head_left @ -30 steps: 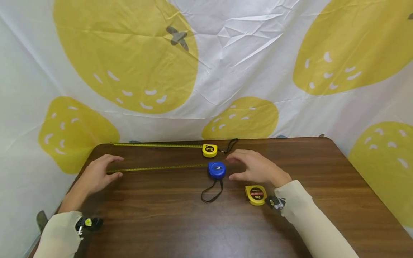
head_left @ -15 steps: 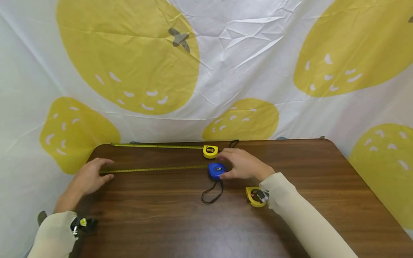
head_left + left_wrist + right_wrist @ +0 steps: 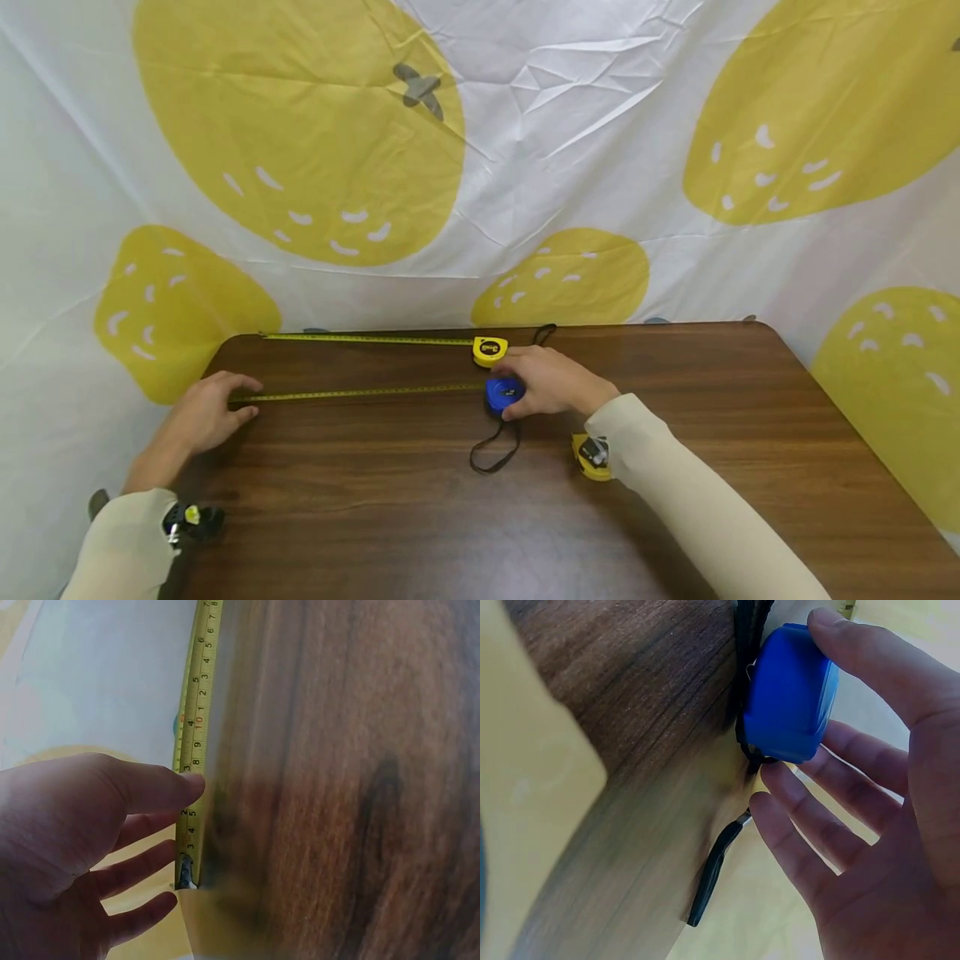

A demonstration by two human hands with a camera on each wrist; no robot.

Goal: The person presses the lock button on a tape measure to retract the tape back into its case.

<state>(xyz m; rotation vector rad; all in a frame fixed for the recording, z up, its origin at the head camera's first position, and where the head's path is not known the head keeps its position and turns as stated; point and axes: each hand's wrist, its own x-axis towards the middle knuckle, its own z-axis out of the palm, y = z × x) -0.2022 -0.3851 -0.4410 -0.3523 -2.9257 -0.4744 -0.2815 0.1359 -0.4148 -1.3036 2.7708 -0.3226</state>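
Note:
A blue tape measure (image 3: 502, 393) lies on the brown table, its yellow blade (image 3: 360, 392) drawn out to the left. My right hand (image 3: 553, 382) grips its case, thumb at the front side and fingers at the back, as the case (image 3: 789, 694) in the right wrist view also shows. At the blade's far left end is my left hand (image 3: 201, 417), thumb and fingers spread apart on either side of the blade. In the left wrist view the thumb overlaps the blade (image 3: 196, 705) just above its metal end hook (image 3: 185, 874).
Behind the blue case lies a yellow tape measure (image 3: 490, 350), its blade (image 3: 367, 338) also drawn out leftward along the back edge. Another yellow tape measure (image 3: 590, 462) is partly hidden by my right wrist. A lemon-print cloth (image 3: 555, 167) hangs behind the table (image 3: 420, 508).
My right hand has moved left and closed round the blue tape measure's case. My left hand has shifted slightly left, toward the blade's end.

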